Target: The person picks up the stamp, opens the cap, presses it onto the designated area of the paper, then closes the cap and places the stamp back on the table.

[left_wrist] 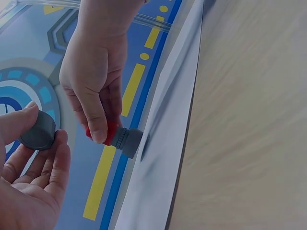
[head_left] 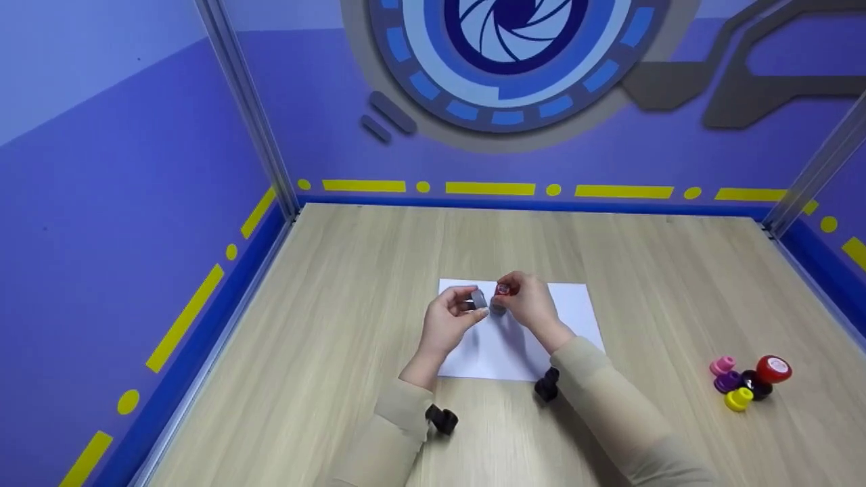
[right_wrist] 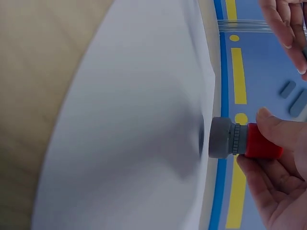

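Observation:
My right hand point(head_left: 532, 304) pinches the red handle of a self-inking stamp point(right_wrist: 228, 137) with a grey body. The stamp is held upright, its grey end facing down at a white sheet of paper point(head_left: 565, 325). In the right wrist view a narrow gap shows between that end and the sheet, with a shadow beneath. To its left, my left hand point(head_left: 444, 325) holds a round grey stamp cap point(left_wrist: 39, 132) between thumb and fingers, raised above the sheet. The two hands are close together but apart.
On the right of the wooden table point(head_left: 338, 270) stands a group of stamps: a red-topped one point(head_left: 773, 369) with a black base, plus pink point(head_left: 722, 366), purple point(head_left: 727, 382) and yellow point(head_left: 739, 399) ones. Blue-purple panels point(head_left: 169, 169) wall the table at the back and sides.

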Demonstrator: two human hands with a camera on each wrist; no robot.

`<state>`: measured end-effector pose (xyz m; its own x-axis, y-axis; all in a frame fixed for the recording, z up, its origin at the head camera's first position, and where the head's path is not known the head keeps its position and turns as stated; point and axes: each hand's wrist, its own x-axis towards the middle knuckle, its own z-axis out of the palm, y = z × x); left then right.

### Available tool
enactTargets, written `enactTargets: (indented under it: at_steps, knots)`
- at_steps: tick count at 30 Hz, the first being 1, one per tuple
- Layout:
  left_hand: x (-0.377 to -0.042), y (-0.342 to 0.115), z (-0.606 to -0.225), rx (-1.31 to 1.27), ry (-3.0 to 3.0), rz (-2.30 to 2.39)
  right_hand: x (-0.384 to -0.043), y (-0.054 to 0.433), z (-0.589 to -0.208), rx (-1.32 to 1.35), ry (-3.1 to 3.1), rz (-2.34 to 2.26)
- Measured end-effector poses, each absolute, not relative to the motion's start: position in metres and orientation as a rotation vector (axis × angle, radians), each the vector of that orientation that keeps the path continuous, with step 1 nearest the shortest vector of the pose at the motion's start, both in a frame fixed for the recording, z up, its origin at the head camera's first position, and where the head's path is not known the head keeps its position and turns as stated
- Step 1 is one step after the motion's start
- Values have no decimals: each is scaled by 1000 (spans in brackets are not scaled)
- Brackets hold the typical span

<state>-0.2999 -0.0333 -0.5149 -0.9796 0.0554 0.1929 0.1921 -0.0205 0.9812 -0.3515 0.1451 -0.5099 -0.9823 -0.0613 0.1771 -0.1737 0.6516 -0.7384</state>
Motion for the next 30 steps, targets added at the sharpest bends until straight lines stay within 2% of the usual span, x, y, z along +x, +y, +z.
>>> enactTargets:
  at_steps: [30]
  knots:
    - [-301,-33,-515,-296,-2118,-2154,-350,138,-516,174,-2755,1245]
